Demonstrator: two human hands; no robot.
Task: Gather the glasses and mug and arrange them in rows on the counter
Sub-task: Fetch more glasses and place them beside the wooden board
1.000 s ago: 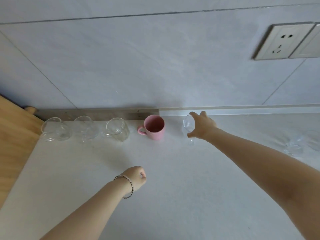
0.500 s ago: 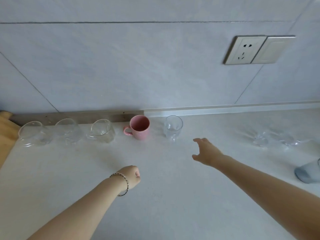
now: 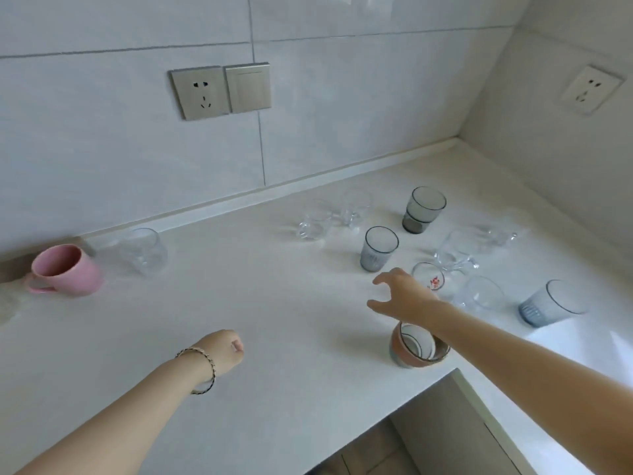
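The pink mug [image 3: 66,270] stands at the far left by the wall, with a clear glass [image 3: 145,251] just right of it. Several glasses stand scattered at the right: a grey ribbed tumbler [image 3: 377,249], a dark stacked tumbler [image 3: 422,210], a small glass with a red print [image 3: 429,276], clear glasses [image 3: 315,223] and a blue ribbed glass [image 3: 548,304]. My right hand [image 3: 400,294] hovers with fingers spread, empty, just left of the printed glass and below the grey tumbler. My left hand [image 3: 224,349], with a bracelet, is a loose fist holding nothing above the counter.
A brown-rimmed ceramic cup [image 3: 416,346] stands under my right forearm near the counter's front edge [image 3: 394,409]. The wall carries a socket and switch [image 3: 221,90] and a second socket [image 3: 591,89]. The counter ends in a corner at the right.
My right hand let go of the clear glass beside the pink mug and swung right toward the scattered glasses. The view turned right with it. My left hand stayed a fist.
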